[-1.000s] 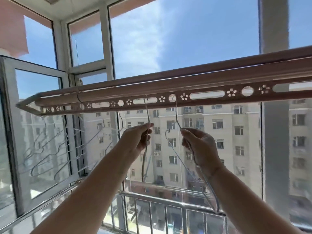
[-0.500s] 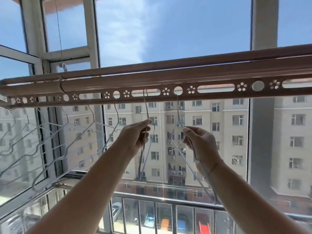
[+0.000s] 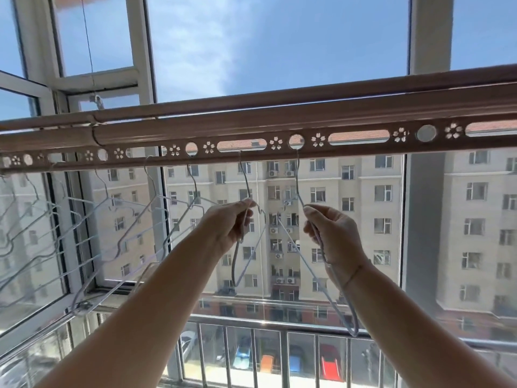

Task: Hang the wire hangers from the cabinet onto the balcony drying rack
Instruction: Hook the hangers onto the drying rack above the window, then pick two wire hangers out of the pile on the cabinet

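Observation:
A brown drying rack (image 3: 251,127) with round and slotted holes crosses the view overhead. My left hand (image 3: 233,222) pinches the neck of a thin wire hanger (image 3: 237,264) whose hook sits in a slot of the rack. My right hand (image 3: 333,233) grips a second wire hanger (image 3: 340,309), and its hook passes through a round hole (image 3: 296,141) further right. Several more wire hangers (image 3: 117,228) hang from the rack's left part.
A white window frame (image 3: 140,60) stands behind the rack, with an open window pane (image 3: 30,247) at the left. A metal balcony railing (image 3: 279,329) runs below. Apartment buildings and parked cars lie beyond the glass.
The view has shifted to the right and downward, so the rack sits lower in the picture. Both hands stayed on their hangers just below the rack, with the hooks in its holes.

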Demonstrator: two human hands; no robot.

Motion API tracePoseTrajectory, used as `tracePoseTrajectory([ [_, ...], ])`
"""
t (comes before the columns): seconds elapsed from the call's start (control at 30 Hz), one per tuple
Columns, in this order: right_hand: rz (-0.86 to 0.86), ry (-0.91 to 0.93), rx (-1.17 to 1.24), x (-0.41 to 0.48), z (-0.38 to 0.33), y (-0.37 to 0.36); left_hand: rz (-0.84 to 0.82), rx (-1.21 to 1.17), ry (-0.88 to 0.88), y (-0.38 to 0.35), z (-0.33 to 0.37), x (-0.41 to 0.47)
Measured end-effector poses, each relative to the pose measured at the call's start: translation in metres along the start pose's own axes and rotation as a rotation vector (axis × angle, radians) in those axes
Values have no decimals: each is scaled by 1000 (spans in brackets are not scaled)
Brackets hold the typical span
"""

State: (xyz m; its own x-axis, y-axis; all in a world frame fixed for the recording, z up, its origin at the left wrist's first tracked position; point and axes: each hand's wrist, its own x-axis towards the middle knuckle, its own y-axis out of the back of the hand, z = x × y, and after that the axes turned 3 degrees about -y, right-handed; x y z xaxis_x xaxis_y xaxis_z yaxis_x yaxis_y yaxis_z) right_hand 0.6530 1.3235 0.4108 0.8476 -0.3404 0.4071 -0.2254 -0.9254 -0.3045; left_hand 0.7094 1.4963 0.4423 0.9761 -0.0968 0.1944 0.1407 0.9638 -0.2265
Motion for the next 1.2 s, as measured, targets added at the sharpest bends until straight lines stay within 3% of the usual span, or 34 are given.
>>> tracePoseTrajectory([
  [0.13,-34,-14,6,-4,0,3,2,-17,-36,10,-9,-7],
  [0.33,-42,-52,-43,-18,17,33,146,23,-106,33,-56,-38],
  [0.5,-28,-111,-166,-37,50,95,202,2,-3,34,-114,-67],
  [0.63,-65,-115,-349,-55,63,156,-54,148,95,2,-166,-91],
  [0.73,-74,-121,-475,-71,61,215,-292,305,60,-44,-195,-114],
  [0.9,-9,-107,-676,-112,35,324,-599,368,24,-141,-232,-141],
  [1.2,144,-187,-850,-186,-23,511,-885,325,47,-332,-302,-210],
])
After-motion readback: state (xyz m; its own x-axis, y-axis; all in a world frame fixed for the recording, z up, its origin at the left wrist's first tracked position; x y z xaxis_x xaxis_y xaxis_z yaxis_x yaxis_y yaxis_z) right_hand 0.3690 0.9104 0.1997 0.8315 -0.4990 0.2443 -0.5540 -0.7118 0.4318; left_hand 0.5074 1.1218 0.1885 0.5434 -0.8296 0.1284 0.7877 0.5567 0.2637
